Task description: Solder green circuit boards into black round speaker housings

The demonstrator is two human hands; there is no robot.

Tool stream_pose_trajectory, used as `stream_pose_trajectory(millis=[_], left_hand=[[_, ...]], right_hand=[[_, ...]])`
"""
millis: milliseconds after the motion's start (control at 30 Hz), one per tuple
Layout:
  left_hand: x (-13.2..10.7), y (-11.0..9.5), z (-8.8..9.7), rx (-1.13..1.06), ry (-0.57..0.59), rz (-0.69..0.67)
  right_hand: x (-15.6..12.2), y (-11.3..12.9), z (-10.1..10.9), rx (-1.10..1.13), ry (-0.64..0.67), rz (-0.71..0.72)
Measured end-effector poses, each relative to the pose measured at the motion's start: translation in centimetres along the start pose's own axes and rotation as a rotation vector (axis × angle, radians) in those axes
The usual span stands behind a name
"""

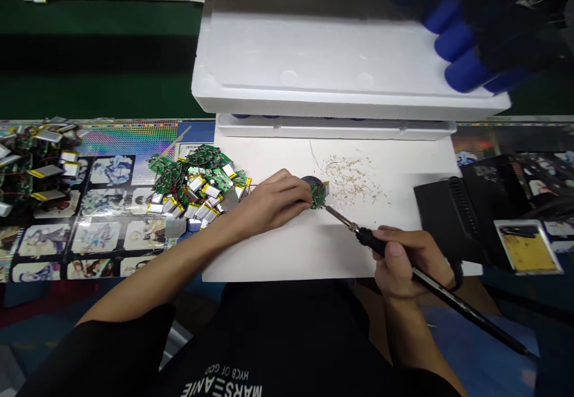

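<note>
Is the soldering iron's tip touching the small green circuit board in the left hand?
Cannot tell. The head view shows the soldering iron tip reaching the green circuit board's edge, but looking down could hide a gap.

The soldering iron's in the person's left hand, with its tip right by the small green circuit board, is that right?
Not quite: the head view shows the soldering iron in the right hand, not the left. Its tip is right by the small green circuit board.
</note>
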State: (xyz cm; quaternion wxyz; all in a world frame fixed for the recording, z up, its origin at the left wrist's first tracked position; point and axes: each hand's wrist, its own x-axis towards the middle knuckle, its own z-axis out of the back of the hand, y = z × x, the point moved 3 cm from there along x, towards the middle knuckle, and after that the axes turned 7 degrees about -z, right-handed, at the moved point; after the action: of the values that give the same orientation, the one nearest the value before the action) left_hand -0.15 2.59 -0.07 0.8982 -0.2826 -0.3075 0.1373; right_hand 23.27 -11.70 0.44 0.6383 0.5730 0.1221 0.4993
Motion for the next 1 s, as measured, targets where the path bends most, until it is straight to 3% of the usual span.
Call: stream_pose_trajectory(millis=[333,1000], left_hand=[[0.0,0.1,0.1,-0.006,0.01,0.005],[0.2,-0.1,0.1,0.009,-0.015,-0.019]], right_hand=[[-0.7,0.0,-0.9,-0.061,0.071,0.074],[0.0,0.8,-1.2,-0.091,0.095,0.239]])
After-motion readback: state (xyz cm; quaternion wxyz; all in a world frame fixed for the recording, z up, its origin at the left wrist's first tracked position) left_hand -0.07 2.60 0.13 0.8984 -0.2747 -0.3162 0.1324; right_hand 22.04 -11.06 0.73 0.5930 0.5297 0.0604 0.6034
